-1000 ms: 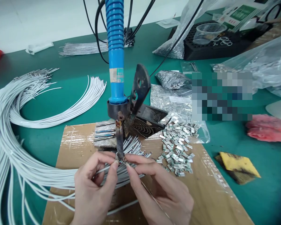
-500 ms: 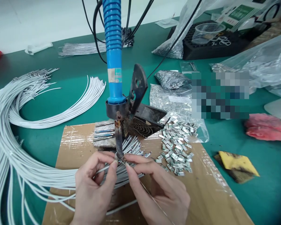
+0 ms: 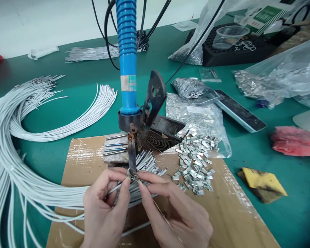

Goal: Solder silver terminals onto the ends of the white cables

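A soldering iron with a blue ribbed handle (image 3: pixel 127 51) hangs upright, its dark flat tip (image 3: pixel 132 155) pointing down between my hands. My left hand (image 3: pixel 105 203) pinches the end of a white cable (image 3: pixel 115 188) between thumb and forefinger, right at the tip. From the other side, my right hand (image 3: pixel 175 210) pinches a thin solder wire (image 3: pixel 162 216), which trails down across the palm. The small piece under the tip is partly hidden by my fingertips. Behind the fingers lies a fan of white cable ends (image 3: pixel 147 160).
A cardboard sheet (image 3: pixel 222 220) lies under the work. Small metal pieces (image 3: pixel 195 168) are heaped to the right, near a phone (image 3: pixel 240 110) and a yellow sponge (image 3: pixel 265 181). Thick bundles of white cables (image 3: pixel 5 137) curve along the left. A black fan-like part (image 3: pixel 162 137) juts beside the iron.
Both hands stay at the iron's tip; my right hand sits slightly farther right and lower. The iron appears shifted slightly right. The phone, earlier behind a pixelated patch, now shows.
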